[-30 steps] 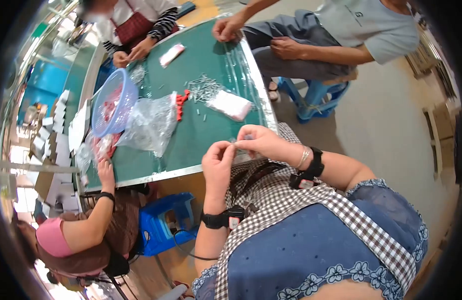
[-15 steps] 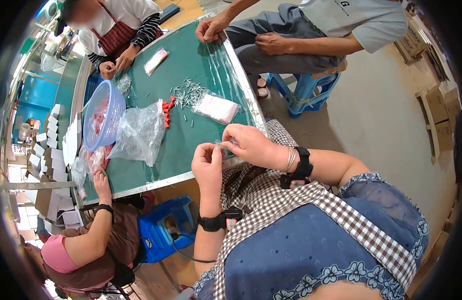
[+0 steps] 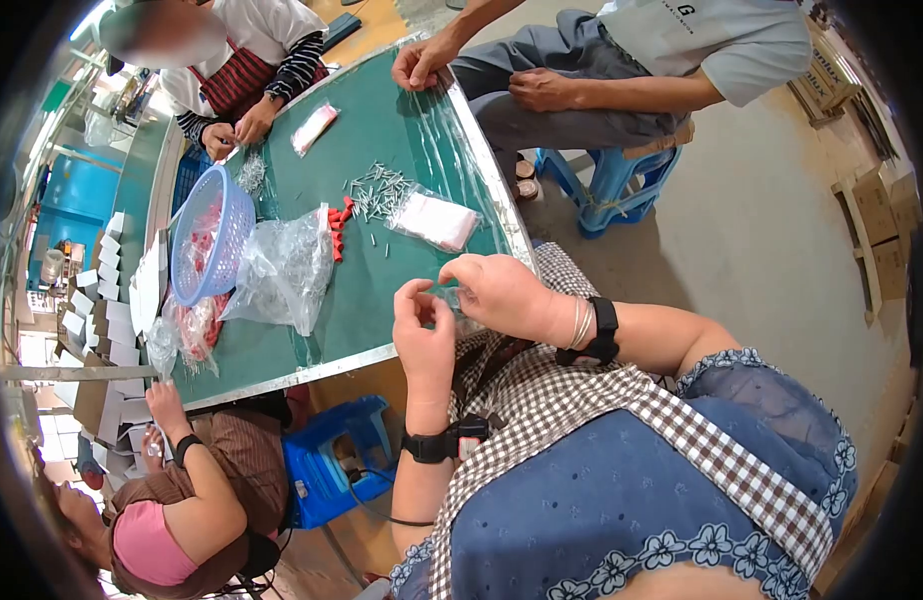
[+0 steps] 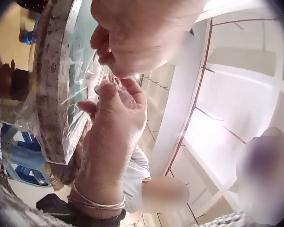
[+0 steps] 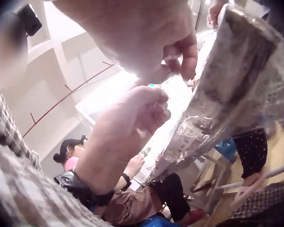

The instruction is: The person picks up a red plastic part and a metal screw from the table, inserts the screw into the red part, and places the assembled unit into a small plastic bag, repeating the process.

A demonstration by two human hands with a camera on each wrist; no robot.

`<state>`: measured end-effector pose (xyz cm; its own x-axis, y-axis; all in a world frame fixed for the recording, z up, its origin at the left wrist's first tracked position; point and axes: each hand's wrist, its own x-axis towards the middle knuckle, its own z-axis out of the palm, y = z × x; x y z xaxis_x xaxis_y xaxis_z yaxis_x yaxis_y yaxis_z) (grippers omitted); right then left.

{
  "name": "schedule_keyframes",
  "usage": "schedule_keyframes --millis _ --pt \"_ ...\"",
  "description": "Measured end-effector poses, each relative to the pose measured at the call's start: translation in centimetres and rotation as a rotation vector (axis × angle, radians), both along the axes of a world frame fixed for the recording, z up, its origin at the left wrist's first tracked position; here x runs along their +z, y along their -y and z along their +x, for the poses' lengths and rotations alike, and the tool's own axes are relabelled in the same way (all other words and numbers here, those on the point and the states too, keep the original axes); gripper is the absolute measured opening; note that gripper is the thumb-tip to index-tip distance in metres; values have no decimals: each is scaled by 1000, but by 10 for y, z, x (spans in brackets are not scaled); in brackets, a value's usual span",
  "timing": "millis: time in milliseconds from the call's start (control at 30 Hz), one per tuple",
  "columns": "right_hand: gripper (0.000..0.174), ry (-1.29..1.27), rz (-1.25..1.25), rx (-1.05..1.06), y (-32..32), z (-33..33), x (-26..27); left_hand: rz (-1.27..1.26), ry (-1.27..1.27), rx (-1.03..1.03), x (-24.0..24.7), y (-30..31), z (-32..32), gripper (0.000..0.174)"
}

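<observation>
My right hand (image 3: 502, 295) pinches a small clear plastic bag (image 4: 127, 98) between thumb and fingers, low over the table's near edge. Beside it my left hand (image 3: 422, 335) is raised, its fingers bent and its thumb standing apart from the forefinger. No object shows between them. In the left wrist view the curled fingers (image 4: 103, 49) of my left hand hang just above the bag. Ahead on the green table (image 3: 372, 285) lie a pile of small grey screw-like pieces (image 3: 379, 190), a pack of clear bags (image 3: 434, 220) and several red pieces (image 3: 337, 235).
A blue plastic basket (image 3: 217, 240) with red pieces leans at the left, next to a large clear bag (image 3: 282, 275). Another pack (image 3: 315, 128) lies farther back. Three other people sit around the table. Blue stools (image 3: 342, 455) stand beside it.
My hands were fingertip to fingertip; now they have parted a little, with the clear bag in the right. The person in pink sleeves has drawn a hand back to the table's edge.
</observation>
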<state>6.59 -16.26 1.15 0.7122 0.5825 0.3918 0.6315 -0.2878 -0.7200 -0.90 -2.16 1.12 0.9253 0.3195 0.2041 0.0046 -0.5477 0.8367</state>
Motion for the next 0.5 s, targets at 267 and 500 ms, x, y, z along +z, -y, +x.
schedule_keyframes --millis 267,500 --pt "27 56 25 119 -1 -5 6 -535 -100 31 -5 0 1 40" --pt "29 210 -95 85 0 -4 2 56 -183 81 13 6 2 48"
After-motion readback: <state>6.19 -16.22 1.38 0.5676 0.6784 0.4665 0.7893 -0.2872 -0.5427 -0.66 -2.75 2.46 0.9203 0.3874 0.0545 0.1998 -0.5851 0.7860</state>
